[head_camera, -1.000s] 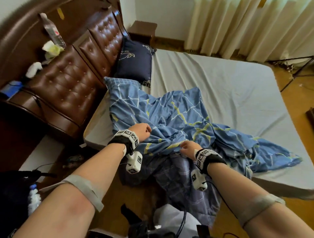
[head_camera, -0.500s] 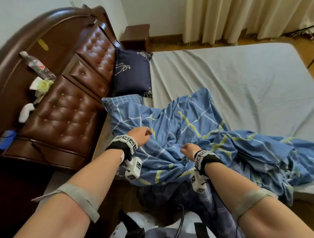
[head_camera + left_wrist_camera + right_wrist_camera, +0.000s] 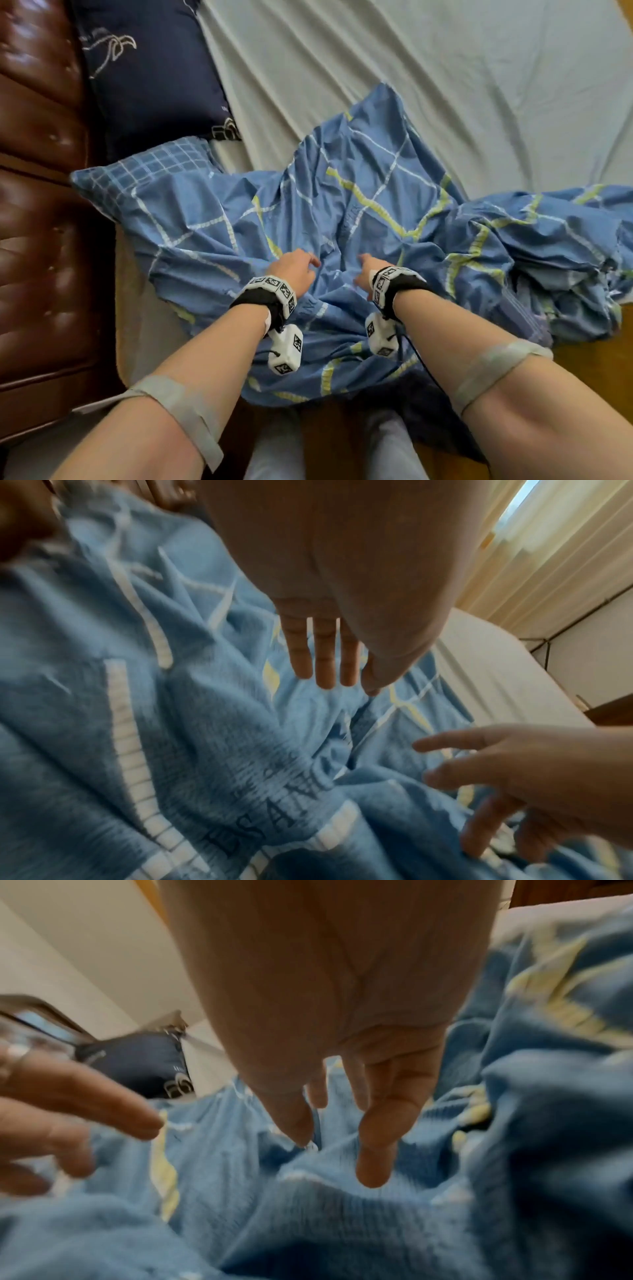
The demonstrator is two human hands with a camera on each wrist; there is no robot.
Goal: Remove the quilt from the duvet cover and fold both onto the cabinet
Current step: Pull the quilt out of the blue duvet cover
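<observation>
A blue duvet cover [image 3: 359, 212] with white and yellow lines lies crumpled on the near side of the bed, its edge hanging to the floor. A darker checked quilt [image 3: 431, 404] shows under that edge by my legs. My left hand [image 3: 296, 270] hovers over the cover with its fingers [image 3: 325, 653] straight, holding nothing. My right hand [image 3: 371, 267] is a hand's width to its right, fingers [image 3: 373, 1150] spread and reaching down at the folds [image 3: 308, 1191]. Each wrist view also shows the other hand, the right hand [image 3: 507, 777] and the left hand [image 3: 68, 1115].
A grey sheet [image 3: 445, 85] covers the rest of the bed. A dark blue pillow [image 3: 147, 75] leans on the brown leather headboard [image 3: 37, 205], and a blue checked pillow [image 3: 144, 168] lies under the cover's corner. Cream curtains [image 3: 534, 547] hang beyond the bed.
I have leaned in over the bed. Both hands have let go of the bunched cover edge and moved forward and closer together, with their fingers now straightened.
</observation>
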